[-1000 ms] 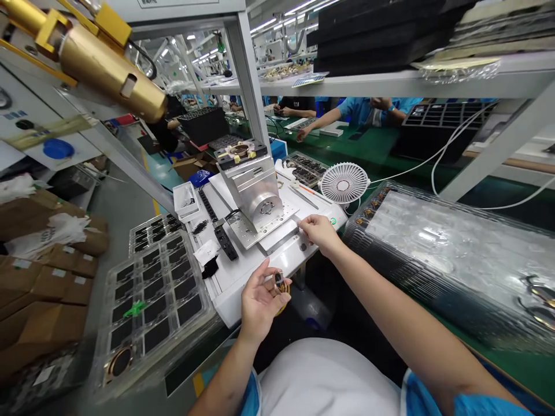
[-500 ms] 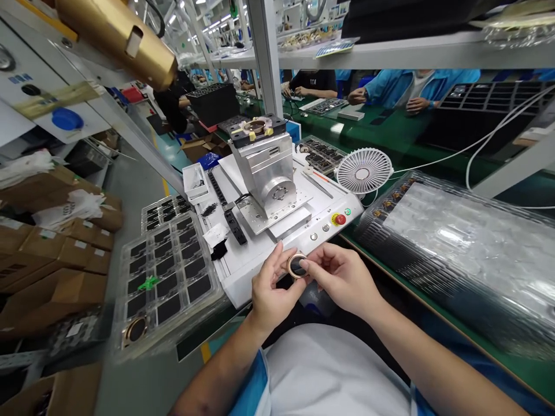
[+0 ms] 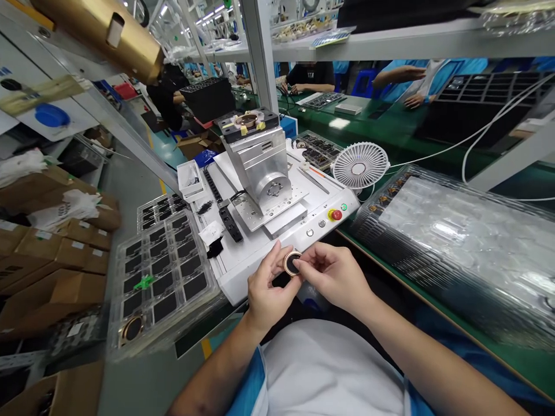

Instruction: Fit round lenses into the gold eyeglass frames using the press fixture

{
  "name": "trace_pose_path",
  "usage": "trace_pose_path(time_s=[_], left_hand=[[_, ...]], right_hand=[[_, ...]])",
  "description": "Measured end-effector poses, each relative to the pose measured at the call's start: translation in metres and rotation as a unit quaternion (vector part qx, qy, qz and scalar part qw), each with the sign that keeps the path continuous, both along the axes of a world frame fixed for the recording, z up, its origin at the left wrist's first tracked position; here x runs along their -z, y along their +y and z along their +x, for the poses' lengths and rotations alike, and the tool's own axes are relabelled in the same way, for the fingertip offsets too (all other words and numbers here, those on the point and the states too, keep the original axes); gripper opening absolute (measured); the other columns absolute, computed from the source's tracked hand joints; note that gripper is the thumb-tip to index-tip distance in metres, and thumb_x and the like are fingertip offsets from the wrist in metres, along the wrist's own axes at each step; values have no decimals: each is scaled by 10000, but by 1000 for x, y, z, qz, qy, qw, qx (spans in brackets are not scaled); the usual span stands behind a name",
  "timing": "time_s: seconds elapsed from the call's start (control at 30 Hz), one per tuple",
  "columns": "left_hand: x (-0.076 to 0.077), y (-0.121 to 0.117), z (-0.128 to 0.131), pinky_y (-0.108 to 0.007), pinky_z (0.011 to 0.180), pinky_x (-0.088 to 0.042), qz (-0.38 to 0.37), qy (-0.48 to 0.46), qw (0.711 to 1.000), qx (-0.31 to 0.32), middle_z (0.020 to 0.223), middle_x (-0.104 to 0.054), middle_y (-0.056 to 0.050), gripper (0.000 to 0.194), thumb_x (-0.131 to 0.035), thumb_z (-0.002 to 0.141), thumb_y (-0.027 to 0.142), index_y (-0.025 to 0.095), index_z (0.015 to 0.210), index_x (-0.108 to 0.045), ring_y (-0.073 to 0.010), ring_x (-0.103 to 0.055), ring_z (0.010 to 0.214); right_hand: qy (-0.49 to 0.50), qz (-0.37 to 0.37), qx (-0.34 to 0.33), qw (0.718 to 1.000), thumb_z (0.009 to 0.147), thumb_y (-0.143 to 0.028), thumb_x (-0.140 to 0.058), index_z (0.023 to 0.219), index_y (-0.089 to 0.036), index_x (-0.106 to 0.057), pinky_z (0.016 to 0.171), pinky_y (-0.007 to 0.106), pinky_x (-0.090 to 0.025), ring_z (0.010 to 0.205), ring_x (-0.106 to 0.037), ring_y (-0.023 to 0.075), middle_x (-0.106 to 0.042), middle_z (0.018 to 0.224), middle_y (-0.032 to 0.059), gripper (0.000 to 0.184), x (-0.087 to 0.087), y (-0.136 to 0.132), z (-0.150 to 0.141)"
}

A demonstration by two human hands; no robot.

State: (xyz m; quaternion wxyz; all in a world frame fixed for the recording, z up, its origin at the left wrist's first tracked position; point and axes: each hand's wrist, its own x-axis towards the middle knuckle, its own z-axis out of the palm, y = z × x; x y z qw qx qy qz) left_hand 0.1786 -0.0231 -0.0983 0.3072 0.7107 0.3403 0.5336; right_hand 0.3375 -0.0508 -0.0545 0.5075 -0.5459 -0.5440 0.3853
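A small round part with a gold-coloured rim and a black centre (image 3: 292, 263) is held in front of my body. My left hand (image 3: 269, 287) pinches its rim between thumb and fingers. On its right side my right hand (image 3: 332, 271) is closed, with the thumb pressed on the black face and the other fingers curled behind. Just beyond my hands is the front panel of a white machine (image 3: 277, 248). A metal fixture block (image 3: 264, 173) stands on it, topped by a black jig with a round seat (image 3: 246, 121).
Left lies a clear tray with black inserts (image 3: 162, 283), holding a similar ring part (image 3: 132, 329). A red emergency button (image 3: 336, 215), a white fan (image 3: 359, 166) and stacked clear trays (image 3: 455, 242) are to the right. A gold cylinder (image 3: 117, 43) hangs upper left. Co-workers sit across the green bench.
My right hand has come back from the machine's front panel to the round part in my left hand. The part has turned so its black face shows. In the last half second little moved.
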Motion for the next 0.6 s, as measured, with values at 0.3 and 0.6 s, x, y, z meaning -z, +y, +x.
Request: trace_pose_path(time_s=[0.3,0.6], left_hand=[[21,-1,6,-354,922,-668,-40,-40,997,58,1245,-781,-109,691,-825,814,156,278,1442,-564,-262,-778,1090],[90,-14,42,-466,905,-652,-239,107,909,325,1007,-818,-63,348,-860,728,401,315,1060,-801,-312,-788,931]], right_hand=[[126,-95,-27,987,775,-509,-804,805,-187,-585,506,217,-391,532,-504,110,-603,635,-25,391,26,0,11],[-195,-1,473,859,908,-595,-622,793,-195,-614,645,299,-438,673,-572,193,-628,736,39,416,25,-130,195]])
